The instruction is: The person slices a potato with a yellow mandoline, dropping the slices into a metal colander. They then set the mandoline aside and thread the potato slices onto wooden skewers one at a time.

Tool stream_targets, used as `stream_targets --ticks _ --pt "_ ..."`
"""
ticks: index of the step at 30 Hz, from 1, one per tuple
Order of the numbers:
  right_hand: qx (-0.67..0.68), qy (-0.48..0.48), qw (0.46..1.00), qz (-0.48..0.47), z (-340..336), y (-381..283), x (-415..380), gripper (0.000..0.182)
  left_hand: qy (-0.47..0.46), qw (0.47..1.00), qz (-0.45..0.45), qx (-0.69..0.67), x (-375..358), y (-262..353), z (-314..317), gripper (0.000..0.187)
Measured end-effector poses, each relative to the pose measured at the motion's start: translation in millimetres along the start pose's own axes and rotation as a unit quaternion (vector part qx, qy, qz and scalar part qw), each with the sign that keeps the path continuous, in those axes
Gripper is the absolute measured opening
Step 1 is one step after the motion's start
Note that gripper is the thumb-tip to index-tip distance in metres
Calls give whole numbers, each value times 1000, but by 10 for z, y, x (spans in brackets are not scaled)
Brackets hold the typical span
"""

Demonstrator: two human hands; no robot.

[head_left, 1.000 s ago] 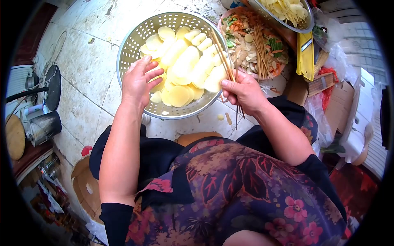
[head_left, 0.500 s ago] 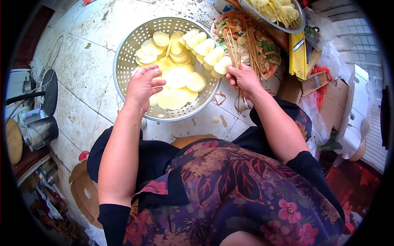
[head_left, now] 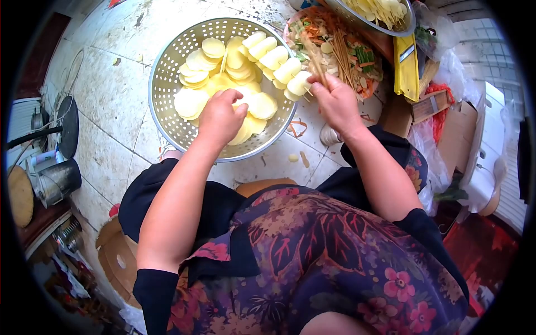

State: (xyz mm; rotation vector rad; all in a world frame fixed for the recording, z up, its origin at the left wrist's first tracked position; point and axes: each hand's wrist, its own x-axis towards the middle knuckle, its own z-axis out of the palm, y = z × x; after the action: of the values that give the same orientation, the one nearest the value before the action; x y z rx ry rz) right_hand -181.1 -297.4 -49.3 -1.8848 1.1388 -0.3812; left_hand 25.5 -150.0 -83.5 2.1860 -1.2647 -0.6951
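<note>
My left hand [head_left: 222,117] is over the metal colander [head_left: 162,111], its fingers curled down among the pale yellow potato slices [head_left: 191,104]; whatever its fingertips hold is hidden. My right hand [head_left: 337,106] is closed around a bundle of thin bamboo skewers [head_left: 317,58], blurred by motion, just outside the colander's right rim. A row of threaded potato slices [head_left: 273,57] runs along the colander's upper right side and ends close to my right fingers. Another skewer [head_left: 224,62] stands up among slices at the back of the colander.
A pile of vegetable scraps [head_left: 357,56] with more skewers on it lies beyond my right hand. A second metal bowl [head_left: 410,28] of slices stands at the top right, near a yellow slicer [head_left: 406,67]. Pots [head_left: 56,178] are at left, and a cardboard box [head_left: 117,251] below them.
My left hand has moved right and down onto the slices, its fingers curling from spread. The skewers in my right hand have swung and blurred. The view has shifted slightly.
</note>
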Motion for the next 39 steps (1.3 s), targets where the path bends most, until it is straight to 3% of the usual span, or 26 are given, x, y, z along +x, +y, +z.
stream_targets --ticks 4,7,8,15,16,26,29,31,35,39 --pt "30 -74 996 -29 55 -215 -143 20 28 985 98 141 123 206 176 30" --pt "48 -62 996 -54 48 -219 -150 19 -66 949 77 297 215 350 322 47" --pt "80 -75 993 -48 35 -208 -146 17 -146 933 42 325 274 408 334 56" --pt "74 -71 990 -99 -38 -331 -167 17 -237 906 -9 351 475 652 332 56" --pt "120 -103 987 -38 -67 -379 -172 17 -232 911 -8 341 487 643 345 54" --pt "136 -112 983 -47 -52 -390 -176 17 -153 956 115 224 377 490 315 32" --pt "159 -115 980 -42 -22 -392 -197 18 -150 973 64 162 299 535 27 28" --pt "157 -129 979 -27 -7 -417 -211 18 -160 985 -50 38 259 480 -151 27" --pt "161 -141 976 -32 69 -420 -235 18 -173 975 -135 -18 131 227 -302 30" --pt "139 -163 977 -24 135 -410 -235 17 -146 982 -115 36 -15 -47 -216 34"
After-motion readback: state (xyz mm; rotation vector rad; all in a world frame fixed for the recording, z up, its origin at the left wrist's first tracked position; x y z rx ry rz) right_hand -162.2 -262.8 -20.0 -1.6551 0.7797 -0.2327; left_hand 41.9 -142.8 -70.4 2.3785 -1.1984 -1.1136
